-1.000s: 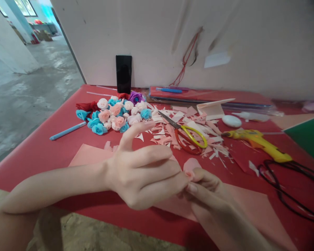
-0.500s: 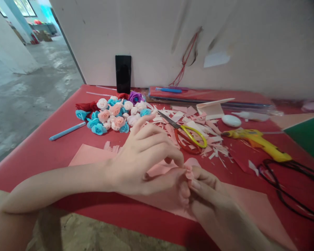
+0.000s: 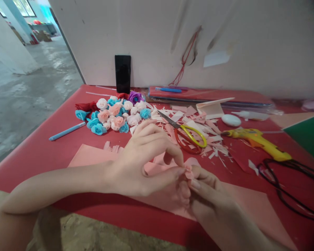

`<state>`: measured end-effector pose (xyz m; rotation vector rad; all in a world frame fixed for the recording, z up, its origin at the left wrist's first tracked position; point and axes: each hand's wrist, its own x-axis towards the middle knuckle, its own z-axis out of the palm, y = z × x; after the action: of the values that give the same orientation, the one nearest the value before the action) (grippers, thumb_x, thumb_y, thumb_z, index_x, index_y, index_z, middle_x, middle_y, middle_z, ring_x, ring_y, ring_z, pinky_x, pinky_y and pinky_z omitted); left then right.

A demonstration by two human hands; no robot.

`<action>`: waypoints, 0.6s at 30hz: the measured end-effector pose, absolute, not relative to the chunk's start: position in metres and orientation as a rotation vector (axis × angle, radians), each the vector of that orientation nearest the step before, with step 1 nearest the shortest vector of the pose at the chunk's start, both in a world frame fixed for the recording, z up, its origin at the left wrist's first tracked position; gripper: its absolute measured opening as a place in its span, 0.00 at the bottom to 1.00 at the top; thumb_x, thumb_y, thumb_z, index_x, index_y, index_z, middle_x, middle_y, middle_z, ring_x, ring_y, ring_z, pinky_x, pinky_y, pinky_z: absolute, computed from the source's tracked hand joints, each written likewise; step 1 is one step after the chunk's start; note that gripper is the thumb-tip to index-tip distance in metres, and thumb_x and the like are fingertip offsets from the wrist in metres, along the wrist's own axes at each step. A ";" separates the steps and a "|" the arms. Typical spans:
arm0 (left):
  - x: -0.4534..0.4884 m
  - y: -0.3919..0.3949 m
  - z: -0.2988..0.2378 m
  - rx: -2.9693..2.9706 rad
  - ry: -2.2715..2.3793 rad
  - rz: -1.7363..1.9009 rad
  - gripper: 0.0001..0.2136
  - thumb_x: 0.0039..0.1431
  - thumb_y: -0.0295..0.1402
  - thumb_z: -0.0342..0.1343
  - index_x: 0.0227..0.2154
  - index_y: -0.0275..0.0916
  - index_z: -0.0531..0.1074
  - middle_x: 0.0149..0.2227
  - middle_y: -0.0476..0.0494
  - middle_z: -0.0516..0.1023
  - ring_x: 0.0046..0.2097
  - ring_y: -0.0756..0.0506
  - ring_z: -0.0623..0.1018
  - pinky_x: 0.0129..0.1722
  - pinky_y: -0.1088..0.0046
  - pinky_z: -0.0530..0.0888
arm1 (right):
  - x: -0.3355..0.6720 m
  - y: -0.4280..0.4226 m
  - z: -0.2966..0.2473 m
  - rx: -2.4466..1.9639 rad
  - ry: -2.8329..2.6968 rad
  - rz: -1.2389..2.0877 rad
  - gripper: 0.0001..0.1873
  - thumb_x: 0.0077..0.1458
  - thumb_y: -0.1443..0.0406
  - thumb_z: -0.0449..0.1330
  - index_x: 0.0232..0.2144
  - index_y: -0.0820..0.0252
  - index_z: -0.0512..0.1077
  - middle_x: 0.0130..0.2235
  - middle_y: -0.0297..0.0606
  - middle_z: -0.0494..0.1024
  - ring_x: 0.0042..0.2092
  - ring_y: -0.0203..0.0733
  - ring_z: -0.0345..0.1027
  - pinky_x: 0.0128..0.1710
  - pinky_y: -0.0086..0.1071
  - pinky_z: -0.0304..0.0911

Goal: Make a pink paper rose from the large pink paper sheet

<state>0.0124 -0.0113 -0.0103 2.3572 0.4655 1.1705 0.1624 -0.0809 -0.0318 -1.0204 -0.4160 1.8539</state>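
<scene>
Between my two hands is a small pink paper flower (image 3: 188,171), its petals curled. My left hand (image 3: 146,160) pinches the flower's edge with thumb and index finger, the other fingers bent above. From the right, my right hand (image 3: 208,188) grips the flower from below, fingers wrapped round it. Pink paper sheets (image 3: 246,195) lie under both hands on the red table (image 3: 99,216). Just beyond, scissors (image 3: 189,137) with one yellow and one red handle rest on pink and white paper scraps (image 3: 214,139).
Finished paper roses (image 3: 117,122) are heaped at the back left, beside a blue pen (image 3: 67,131). A black phone (image 3: 122,74) leans on the wall. At right lie a yellow glue gun (image 3: 259,141), its black cord (image 3: 279,188) and a white oval object (image 3: 231,120).
My left hand's outer fingers have drawn in slightly, baring more of the roses behind. Both hands keep hold of the pink flower in nearly the same place.
</scene>
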 end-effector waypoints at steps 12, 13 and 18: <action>0.012 -0.013 -0.010 2.262 0.488 1.077 0.04 0.51 0.25 0.54 0.24 0.35 0.65 0.22 0.51 0.67 0.30 0.52 0.65 0.39 0.69 0.63 | 0.162 -0.080 -0.033 -1.027 -0.514 1.816 0.10 0.33 0.62 0.70 0.14 0.56 0.72 0.15 0.28 0.72 0.21 0.29 0.63 0.23 0.22 0.58; 0.012 -0.014 -0.010 2.254 0.494 1.068 0.04 0.51 0.25 0.54 0.24 0.35 0.65 0.22 0.51 0.67 0.30 0.52 0.65 0.39 0.69 0.63 | 0.162 -0.080 -0.033 -1.019 -0.528 1.808 0.09 0.33 0.62 0.70 0.14 0.55 0.72 0.16 0.28 0.72 0.21 0.29 0.62 0.23 0.22 0.58; 0.012 -0.015 -0.008 2.230 0.502 1.054 0.04 0.51 0.26 0.54 0.24 0.36 0.65 0.22 0.52 0.67 0.30 0.52 0.65 0.37 0.69 0.64 | 0.163 -0.081 -0.035 -1.037 -0.555 1.786 0.08 0.35 0.62 0.69 0.15 0.55 0.73 0.17 0.27 0.72 0.22 0.29 0.62 0.27 0.24 0.59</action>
<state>0.0124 -0.0150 -0.0085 2.2304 0.5020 1.0537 0.1632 -0.0810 -0.0354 -1.0373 -0.5546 1.7855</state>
